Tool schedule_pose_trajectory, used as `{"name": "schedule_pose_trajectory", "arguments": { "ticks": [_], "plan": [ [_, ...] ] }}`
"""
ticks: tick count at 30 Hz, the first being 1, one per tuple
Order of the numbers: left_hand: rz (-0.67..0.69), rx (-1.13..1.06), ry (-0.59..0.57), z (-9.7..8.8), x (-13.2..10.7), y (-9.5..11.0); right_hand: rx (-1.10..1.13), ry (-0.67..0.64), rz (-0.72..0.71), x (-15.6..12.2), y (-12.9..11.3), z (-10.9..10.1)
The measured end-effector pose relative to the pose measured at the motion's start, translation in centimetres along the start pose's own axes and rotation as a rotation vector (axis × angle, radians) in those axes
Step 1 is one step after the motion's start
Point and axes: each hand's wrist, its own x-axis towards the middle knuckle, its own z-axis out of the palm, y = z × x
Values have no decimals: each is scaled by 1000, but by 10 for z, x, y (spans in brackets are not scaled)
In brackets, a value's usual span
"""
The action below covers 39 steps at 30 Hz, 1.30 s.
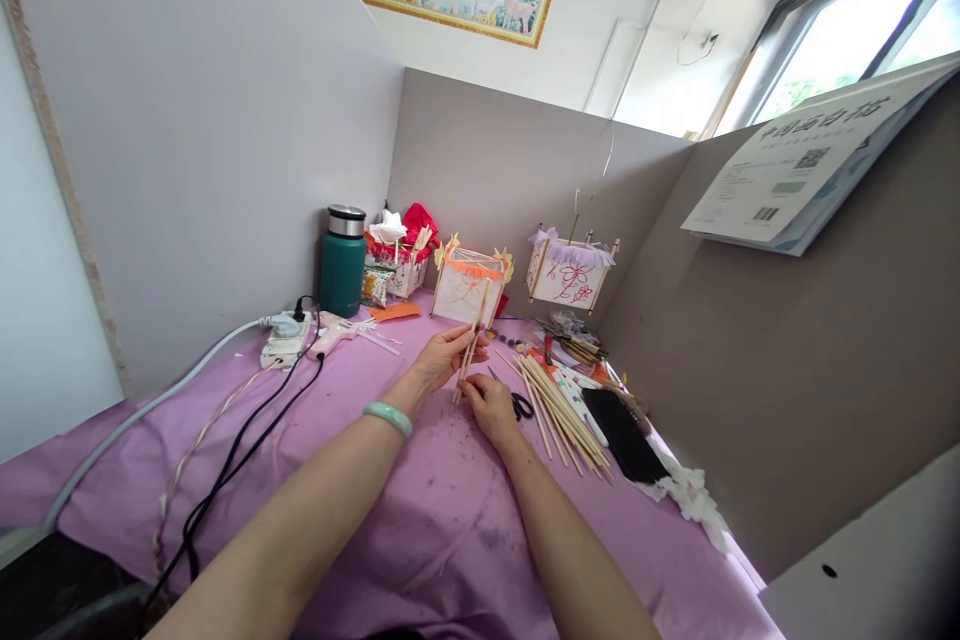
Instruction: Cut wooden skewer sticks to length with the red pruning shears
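On the left of the table [431, 520], a glue gun [334, 335] lies by the power strip [285, 340], maybe so its cord can reach. A green bottle [343, 262] stands behind, out of the way. The left hand [442, 358] has its fingers closed on a few thin sticks [465, 375] near the top. The right hand [487, 408] pinches their bottom ends, so the sticks stay side by side just above the table. Scissors [517, 404] and a pile of more sticks [562, 410] lie just to the right, easy to reach.
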Motion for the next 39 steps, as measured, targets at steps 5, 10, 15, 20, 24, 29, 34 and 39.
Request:
{"name": "schedule_pose_trajectory", "arguments": {
  "ticks": [5, 10, 15, 20, 24, 29, 34, 39],
  "plan": [
    [-6, -11, 5, 0, -1, 0, 7, 10, 43, 0, -3, -1],
    [-3, -25, 4, 0, 0, 0, 5, -26, 54, 0, -3, -2],
    [-4, -36, 41, -2, 0, 2, 25, -68, 86, 0, 0, -1],
    [-32, 0, 70, -5, 0, 2, 40, -72, 96, 0, -1, -3],
    [-32, -3, 88, -6, 1, 0, 61, -95, 100, -2, -6, -4],
    [-44, -4, 143, -7, 3, 0, 76, -122, 115, -3, -11, -6],
    [-43, -5, 127, -8, 3, -1, 56, -133, 99, -3, -8, -4],
    [-2, 2, 33, -3, -1, -1, -5, -15, 63, -1, -2, -2]
  ]
}}
